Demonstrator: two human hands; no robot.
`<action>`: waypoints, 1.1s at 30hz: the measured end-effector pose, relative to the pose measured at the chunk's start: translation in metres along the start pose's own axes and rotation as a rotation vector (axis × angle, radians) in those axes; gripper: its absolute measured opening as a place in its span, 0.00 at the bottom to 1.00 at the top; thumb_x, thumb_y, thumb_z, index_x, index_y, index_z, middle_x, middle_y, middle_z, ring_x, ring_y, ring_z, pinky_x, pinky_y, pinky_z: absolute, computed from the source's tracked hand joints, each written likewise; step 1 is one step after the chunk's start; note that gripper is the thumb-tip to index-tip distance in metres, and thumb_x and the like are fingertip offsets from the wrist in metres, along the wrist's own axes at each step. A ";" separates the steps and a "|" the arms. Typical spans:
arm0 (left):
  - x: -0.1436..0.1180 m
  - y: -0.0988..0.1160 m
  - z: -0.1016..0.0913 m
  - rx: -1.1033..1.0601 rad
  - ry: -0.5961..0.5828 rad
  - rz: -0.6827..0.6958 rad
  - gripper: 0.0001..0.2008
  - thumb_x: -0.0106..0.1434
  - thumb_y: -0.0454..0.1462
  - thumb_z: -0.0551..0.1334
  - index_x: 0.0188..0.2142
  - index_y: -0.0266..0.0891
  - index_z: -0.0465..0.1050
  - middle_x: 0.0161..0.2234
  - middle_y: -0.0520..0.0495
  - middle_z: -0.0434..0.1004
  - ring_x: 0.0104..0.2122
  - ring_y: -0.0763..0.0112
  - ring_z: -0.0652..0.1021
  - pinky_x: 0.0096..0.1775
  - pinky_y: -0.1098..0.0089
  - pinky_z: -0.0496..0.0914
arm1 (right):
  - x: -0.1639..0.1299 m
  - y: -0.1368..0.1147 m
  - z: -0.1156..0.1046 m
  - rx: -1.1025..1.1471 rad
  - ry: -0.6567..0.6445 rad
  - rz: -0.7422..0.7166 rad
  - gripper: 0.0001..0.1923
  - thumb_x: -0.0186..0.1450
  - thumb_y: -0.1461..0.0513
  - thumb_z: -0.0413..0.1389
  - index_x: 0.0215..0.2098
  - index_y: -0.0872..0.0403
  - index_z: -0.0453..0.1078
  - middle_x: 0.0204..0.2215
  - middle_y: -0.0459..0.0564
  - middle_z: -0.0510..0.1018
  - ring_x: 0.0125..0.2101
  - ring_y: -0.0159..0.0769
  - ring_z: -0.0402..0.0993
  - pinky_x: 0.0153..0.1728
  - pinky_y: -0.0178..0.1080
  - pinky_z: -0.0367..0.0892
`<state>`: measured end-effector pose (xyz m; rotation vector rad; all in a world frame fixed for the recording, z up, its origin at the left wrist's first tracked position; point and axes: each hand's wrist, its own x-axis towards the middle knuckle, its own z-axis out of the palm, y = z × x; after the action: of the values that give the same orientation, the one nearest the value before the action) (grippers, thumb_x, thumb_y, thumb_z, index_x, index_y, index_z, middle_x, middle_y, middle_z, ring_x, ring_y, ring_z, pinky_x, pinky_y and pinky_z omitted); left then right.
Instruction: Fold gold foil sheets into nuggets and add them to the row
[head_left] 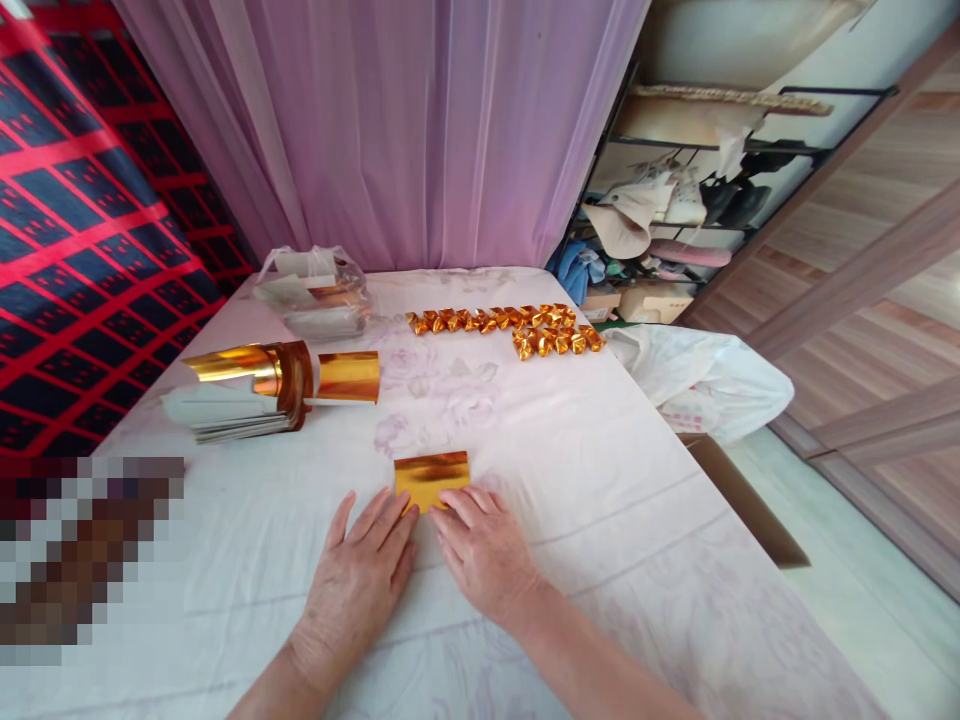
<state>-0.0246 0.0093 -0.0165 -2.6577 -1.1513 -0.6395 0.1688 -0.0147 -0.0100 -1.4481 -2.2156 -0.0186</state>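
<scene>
A small sheet of shiny gold foil paper (431,468) lies on the cloth-covered table in front of me. My left hand (360,568) rests palm down with its fingers spread, the fingertips touching the sheet's near left corner. Over the near right part of the sheet, my right hand (487,550) lays its outstretched fingers, also palm down. The sheet's near edge is partly hidden under the fingertips. Neither hand grips anything that I can see.
Folded gold foil pieces (487,319) stand in rows at the back right. Stacked gold and white sheets (251,385) lie at left, near a clear plastic bag (315,290). A patterned cloth (442,375) covers the table. Beyond its right edge are a white bag (720,385) and a cardboard box (742,500).
</scene>
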 end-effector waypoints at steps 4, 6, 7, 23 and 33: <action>0.000 0.000 -0.001 -0.015 -0.007 -0.012 0.17 0.71 0.39 0.51 0.51 0.40 0.76 0.52 0.45 0.79 0.52 0.54 0.76 0.63 0.49 0.49 | -0.009 0.010 -0.005 -0.005 0.011 0.012 0.12 0.65 0.64 0.57 0.48 0.51 0.73 0.47 0.49 0.78 0.46 0.40 0.69 0.44 0.44 0.63; 0.000 -0.001 -0.002 -0.027 -0.011 -0.015 0.17 0.70 0.39 0.51 0.51 0.41 0.76 0.52 0.45 0.79 0.53 0.53 0.76 0.63 0.48 0.50 | -0.015 0.017 -0.008 -0.014 0.042 0.037 0.12 0.65 0.65 0.56 0.47 0.51 0.73 0.47 0.49 0.78 0.46 0.40 0.69 0.45 0.44 0.62; 0.000 -0.001 -0.002 -0.033 -0.012 -0.016 0.17 0.70 0.38 0.52 0.51 0.41 0.76 0.52 0.46 0.79 0.53 0.53 0.76 0.62 0.48 0.50 | -0.017 0.020 -0.009 -0.021 0.046 0.045 0.12 0.65 0.65 0.56 0.47 0.51 0.73 0.47 0.49 0.78 0.47 0.40 0.69 0.45 0.44 0.62; 0.028 -0.019 -0.007 -0.071 -0.059 0.006 0.10 0.70 0.36 0.56 0.40 0.46 0.77 0.36 0.54 0.82 0.39 0.65 0.78 0.59 0.54 0.56 | 0.001 0.050 -0.019 -0.015 -0.142 0.031 0.09 0.66 0.63 0.59 0.44 0.51 0.75 0.38 0.49 0.78 0.38 0.38 0.72 0.40 0.41 0.65; 0.029 -0.017 -0.011 -0.026 -0.014 0.075 0.10 0.70 0.34 0.55 0.40 0.43 0.76 0.37 0.53 0.82 0.38 0.69 0.78 0.59 0.56 0.58 | -0.002 0.050 -0.015 0.000 -0.117 0.033 0.08 0.67 0.61 0.58 0.44 0.51 0.76 0.38 0.50 0.77 0.38 0.38 0.70 0.39 0.41 0.65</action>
<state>-0.0226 0.0370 0.0061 -2.7170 -1.0479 -0.6277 0.2189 0.0018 -0.0098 -1.5211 -2.2834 0.0792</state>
